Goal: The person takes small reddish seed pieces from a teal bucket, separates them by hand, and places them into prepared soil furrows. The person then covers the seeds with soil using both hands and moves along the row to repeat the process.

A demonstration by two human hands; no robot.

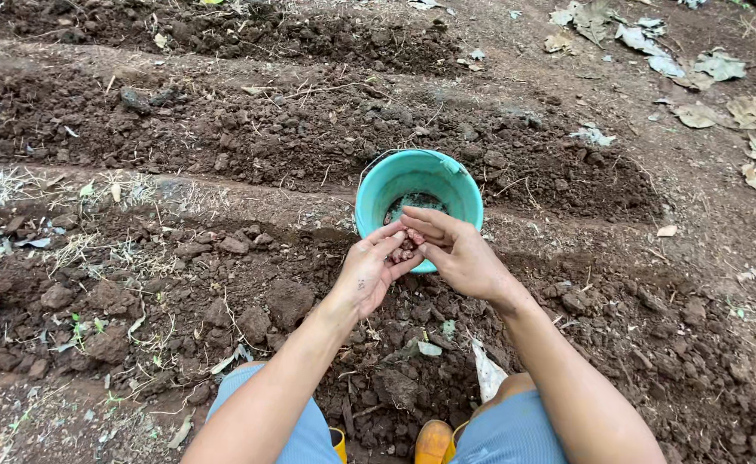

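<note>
A turquoise plastic bucket stands on the loose dark soil in front of me, with a little dark material at its bottom. Both hands meet just over its near rim. My left hand is cupped palm-up and holds several small reddish seeds. My right hand reaches across from the right, its fingertips pinched among the seeds in the left palm.
Raised rows of clumpy dark soil run left to right, with paler packed paths between them. Dry leaves lie at the upper right. My knees in blue shorts and yellow footwear are at the bottom edge.
</note>
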